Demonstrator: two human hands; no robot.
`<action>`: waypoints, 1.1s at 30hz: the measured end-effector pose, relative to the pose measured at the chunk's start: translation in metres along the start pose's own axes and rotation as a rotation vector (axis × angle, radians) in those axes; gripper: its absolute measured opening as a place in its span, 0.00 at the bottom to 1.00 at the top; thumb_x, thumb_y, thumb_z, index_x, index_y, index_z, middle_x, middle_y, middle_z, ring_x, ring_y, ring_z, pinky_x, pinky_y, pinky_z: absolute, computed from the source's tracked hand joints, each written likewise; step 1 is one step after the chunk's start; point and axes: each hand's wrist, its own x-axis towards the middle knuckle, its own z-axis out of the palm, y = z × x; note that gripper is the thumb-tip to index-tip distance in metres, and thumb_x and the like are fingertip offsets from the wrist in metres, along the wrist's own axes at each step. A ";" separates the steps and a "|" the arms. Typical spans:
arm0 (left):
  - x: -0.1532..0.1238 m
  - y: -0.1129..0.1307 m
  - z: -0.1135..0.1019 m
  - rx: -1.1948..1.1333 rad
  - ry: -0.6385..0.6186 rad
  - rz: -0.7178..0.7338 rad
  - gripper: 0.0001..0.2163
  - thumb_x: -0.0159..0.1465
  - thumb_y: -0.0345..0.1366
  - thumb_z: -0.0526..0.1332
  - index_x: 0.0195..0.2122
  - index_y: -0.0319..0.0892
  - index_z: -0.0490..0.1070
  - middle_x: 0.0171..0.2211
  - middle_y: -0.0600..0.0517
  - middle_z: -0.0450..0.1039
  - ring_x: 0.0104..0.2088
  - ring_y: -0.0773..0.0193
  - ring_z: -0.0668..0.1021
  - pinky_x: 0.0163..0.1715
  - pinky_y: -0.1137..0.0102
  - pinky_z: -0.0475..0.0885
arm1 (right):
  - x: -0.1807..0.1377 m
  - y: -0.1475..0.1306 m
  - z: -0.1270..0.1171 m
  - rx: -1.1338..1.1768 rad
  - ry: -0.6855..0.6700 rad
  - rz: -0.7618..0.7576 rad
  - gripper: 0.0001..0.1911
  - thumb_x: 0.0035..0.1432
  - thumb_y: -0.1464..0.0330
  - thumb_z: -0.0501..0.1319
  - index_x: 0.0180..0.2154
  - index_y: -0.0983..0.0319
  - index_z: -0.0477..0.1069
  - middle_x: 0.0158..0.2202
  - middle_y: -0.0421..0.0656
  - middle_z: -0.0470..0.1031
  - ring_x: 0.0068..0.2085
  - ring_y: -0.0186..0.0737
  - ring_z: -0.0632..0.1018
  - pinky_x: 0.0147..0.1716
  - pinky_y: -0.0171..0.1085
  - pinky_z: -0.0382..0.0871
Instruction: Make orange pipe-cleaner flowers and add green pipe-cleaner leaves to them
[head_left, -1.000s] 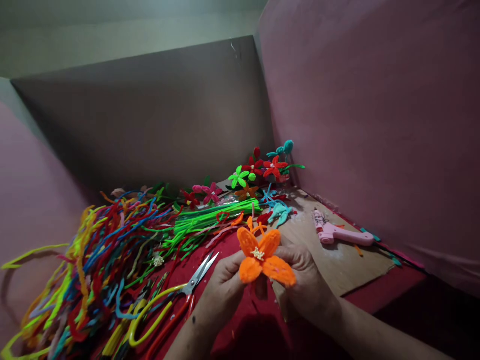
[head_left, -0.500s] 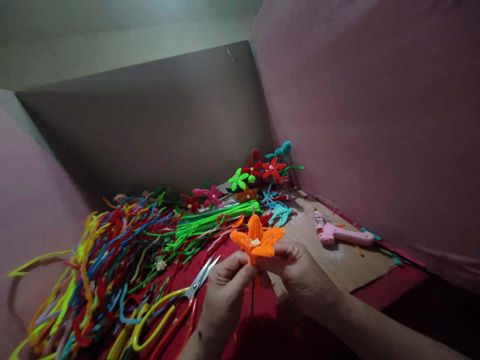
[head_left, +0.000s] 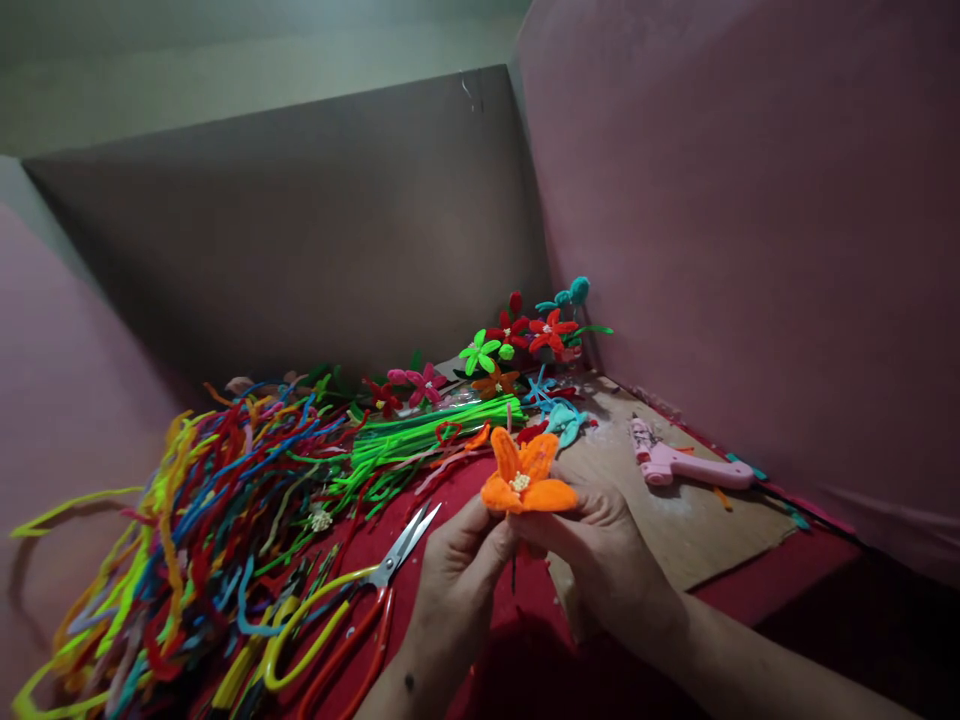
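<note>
An orange pipe-cleaner flower (head_left: 534, 490) with pale yellow stamens at its centre is held up between both hands, over the red tabletop. My left hand (head_left: 465, 560) is closed, pinching the flower's base from the left with thumb and fingers. From the other side my right hand (head_left: 600, 545) is closed on it too, thumb under the front petal and its fingertips partly hidden behind the petals. A thin dark stem shows below the flower. Scissors (head_left: 390, 565) with one yellow and one red handle lie beside my left hand, blades parted.
A tangled heap of coloured pipe cleaners (head_left: 187, 530) covers the left side. Green pipe cleaners (head_left: 420, 430) lie in a bundle behind the hands. Finished flowers (head_left: 480, 353) stand at the back. A pink glue gun (head_left: 690, 465) rests on a brown board (head_left: 675, 530) at right, near the pink wall.
The orange flower has turned between my fingers, and its petals now point differently. Both hands have shifted slightly to the right, still holding it.
</note>
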 end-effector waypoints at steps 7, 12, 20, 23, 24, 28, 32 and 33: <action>0.002 -0.004 -0.002 -0.012 -0.020 -0.023 0.07 0.58 0.35 0.60 0.33 0.39 0.75 0.28 0.50 0.75 0.30 0.63 0.74 0.34 0.70 0.68 | 0.001 0.008 -0.005 -0.014 0.001 -0.026 0.12 0.46 0.60 0.65 0.19 0.61 0.73 0.21 0.41 0.67 0.29 0.37 0.70 0.27 0.34 0.65; 0.004 0.007 0.000 -0.064 -0.037 -0.032 0.06 0.55 0.33 0.63 0.35 0.40 0.72 0.32 0.50 0.74 0.33 0.64 0.74 0.36 0.70 0.69 | 0.004 0.012 -0.007 0.129 -0.049 0.021 0.05 0.48 0.66 0.64 0.24 0.60 0.76 0.24 0.39 0.71 0.32 0.36 0.71 0.37 0.36 0.65; -0.002 0.010 -0.003 0.097 0.175 0.111 0.07 0.55 0.34 0.63 0.35 0.41 0.70 0.30 0.53 0.70 0.31 0.68 0.72 0.33 0.75 0.67 | 0.010 0.017 -0.009 0.242 -0.064 0.078 0.06 0.47 0.69 0.65 0.21 0.61 0.75 0.19 0.37 0.68 0.26 0.32 0.68 0.34 0.36 0.65; -0.004 0.007 -0.003 0.156 0.214 0.152 0.06 0.55 0.34 0.62 0.35 0.42 0.70 0.30 0.53 0.69 0.32 0.67 0.71 0.34 0.74 0.67 | 0.007 0.014 -0.007 0.142 -0.053 0.036 0.05 0.50 0.67 0.64 0.24 0.59 0.77 0.22 0.38 0.71 0.29 0.35 0.71 0.39 0.38 0.65; -0.004 0.007 -0.002 0.164 0.217 0.163 0.06 0.55 0.33 0.62 0.35 0.42 0.70 0.31 0.53 0.70 0.33 0.67 0.71 0.35 0.73 0.67 | 0.005 0.013 -0.006 0.095 -0.053 0.020 0.04 0.50 0.67 0.63 0.27 0.58 0.78 0.25 0.38 0.73 0.31 0.36 0.72 0.41 0.39 0.65; -0.006 0.008 -0.001 0.228 0.223 0.209 0.06 0.57 0.33 0.61 0.36 0.42 0.71 0.35 0.50 0.71 0.37 0.63 0.72 0.36 0.72 0.67 | 0.000 0.015 0.000 -0.038 -0.042 -0.025 0.09 0.52 0.65 0.62 0.36 0.57 0.78 0.33 0.41 0.76 0.36 0.39 0.74 0.45 0.40 0.65; -0.009 0.012 -0.001 0.417 0.243 0.295 0.02 0.57 0.33 0.60 0.30 0.41 0.71 0.28 0.52 0.70 0.31 0.65 0.73 0.31 0.74 0.67 | -0.003 0.020 0.003 -0.115 0.009 -0.147 0.08 0.53 0.67 0.62 0.36 0.57 0.77 0.33 0.42 0.75 0.36 0.37 0.73 0.42 0.37 0.67; -0.010 0.012 -0.001 0.471 0.248 0.331 0.02 0.58 0.32 0.60 0.30 0.41 0.71 0.27 0.53 0.70 0.30 0.66 0.73 0.30 0.74 0.67 | -0.003 0.021 0.003 -0.141 0.019 -0.183 0.07 0.53 0.68 0.62 0.35 0.57 0.77 0.33 0.41 0.74 0.36 0.37 0.73 0.42 0.37 0.67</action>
